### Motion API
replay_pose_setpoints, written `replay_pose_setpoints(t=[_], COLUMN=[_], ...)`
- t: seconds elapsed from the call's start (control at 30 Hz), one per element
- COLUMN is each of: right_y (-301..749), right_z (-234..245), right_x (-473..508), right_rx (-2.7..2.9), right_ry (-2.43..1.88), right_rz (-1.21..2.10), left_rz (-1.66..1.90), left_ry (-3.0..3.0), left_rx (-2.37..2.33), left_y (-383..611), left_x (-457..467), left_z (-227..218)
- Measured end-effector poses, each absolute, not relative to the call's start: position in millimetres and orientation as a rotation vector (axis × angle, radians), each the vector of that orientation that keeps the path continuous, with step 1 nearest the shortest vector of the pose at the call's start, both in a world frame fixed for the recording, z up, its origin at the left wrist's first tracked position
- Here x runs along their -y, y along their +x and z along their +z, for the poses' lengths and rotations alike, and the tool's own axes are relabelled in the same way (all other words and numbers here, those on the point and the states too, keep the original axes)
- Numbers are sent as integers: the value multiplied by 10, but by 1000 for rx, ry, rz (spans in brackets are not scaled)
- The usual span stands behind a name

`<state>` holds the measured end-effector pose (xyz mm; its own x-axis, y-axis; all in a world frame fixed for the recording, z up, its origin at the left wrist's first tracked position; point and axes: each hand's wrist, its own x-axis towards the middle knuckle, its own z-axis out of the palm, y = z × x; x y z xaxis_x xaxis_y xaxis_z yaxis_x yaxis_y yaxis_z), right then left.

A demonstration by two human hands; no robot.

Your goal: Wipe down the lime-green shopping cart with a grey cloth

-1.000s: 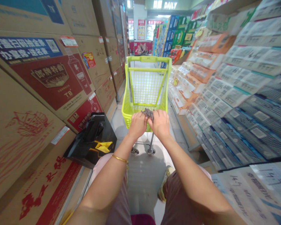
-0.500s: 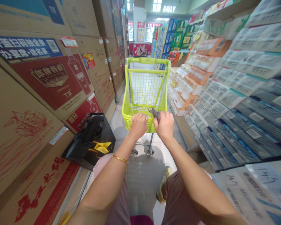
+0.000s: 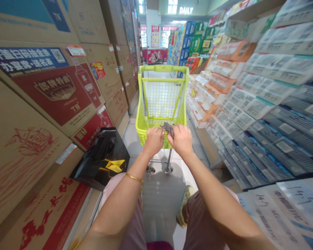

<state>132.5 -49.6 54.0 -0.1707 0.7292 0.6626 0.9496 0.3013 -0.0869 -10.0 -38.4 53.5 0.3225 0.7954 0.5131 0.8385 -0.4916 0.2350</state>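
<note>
Right hand [image 3: 181, 137] has come back in. Half a second ago you had it spread wider; now it sits just beside your left hand [image 3: 153, 139], much as a second ago. Grey cloth [image 3: 168, 127] came with it: crumpled, pinched in your right fingers, bulk poking out toward the left hand. Can't tell if the left touches it.

Left hand has hardly shifted: curled closed at the cart's [image 3: 163, 80] near edge. What it wraps is hidden, so can't confirm a grip on a bar.

My read: you're working the cloth side to side along that near edge, left hand steadying. No sign you're done.

Cart looks about where it was: straight ahead of you in the aisle, stacked cartons [image 3: 67, 93] left, wrapped packs [image 3: 273, 146] right. Black bag [image 3: 121, 147] still sits by your left forearm, apart from the cart.
</note>
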Motion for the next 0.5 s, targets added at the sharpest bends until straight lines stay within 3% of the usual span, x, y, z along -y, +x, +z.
replay_pose_setpoints(t=[0.5], right_y=[1522], right_z=[677], right_x=[466], right_rx=[2061], right_ry=[-1410], right_rz=[-365], left_rz=[-909], left_ry=[-2535], left_rx=[1532], left_y=[-270], left_x=[396], left_z=[556])
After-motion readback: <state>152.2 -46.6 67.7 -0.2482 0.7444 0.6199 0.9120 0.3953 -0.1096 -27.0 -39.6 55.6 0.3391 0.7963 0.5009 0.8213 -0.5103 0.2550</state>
